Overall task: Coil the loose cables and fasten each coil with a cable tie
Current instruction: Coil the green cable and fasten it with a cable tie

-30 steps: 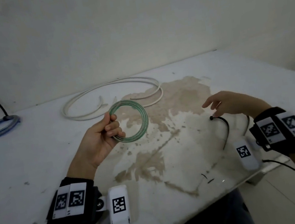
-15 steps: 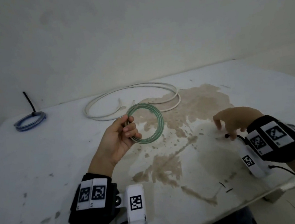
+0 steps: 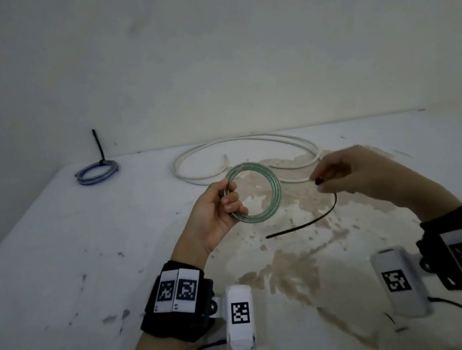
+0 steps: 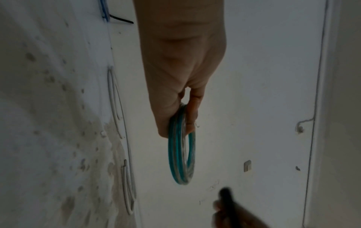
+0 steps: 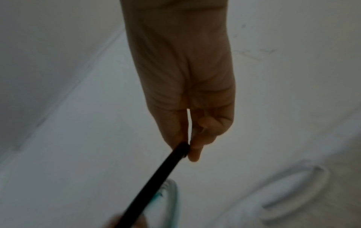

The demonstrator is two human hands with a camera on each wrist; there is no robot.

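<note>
The left hand (image 3: 214, 212) grips the green coil (image 3: 268, 196) at its left rim, fingers curled around the bundled turns, holding it upright above the table (image 3: 57, 258) at frame centre. The right hand (image 3: 354, 175) pinches the head end of a black cable tie (image 3: 305, 223) between thumb and fingertips, just right of the coil; the tail hangs down and to the left, clear of the table.

Step in hand, by judgement: fastening the green coil.
1. Keep the left-hand grip firm so the turns stay stacked.
2. Pass the tail through the coil opening next to the gripping fingers.
3. Wrap it around all turns, feed it into the head, and pull snug.

Risk: a slack grip lets the turns spring apart.

At upper left lies 1 blue coil (image 3: 95, 171), already tied. At upper centre, behind the hands, the white cable (image 3: 247, 154) lies loose, not yet tied.
</note>
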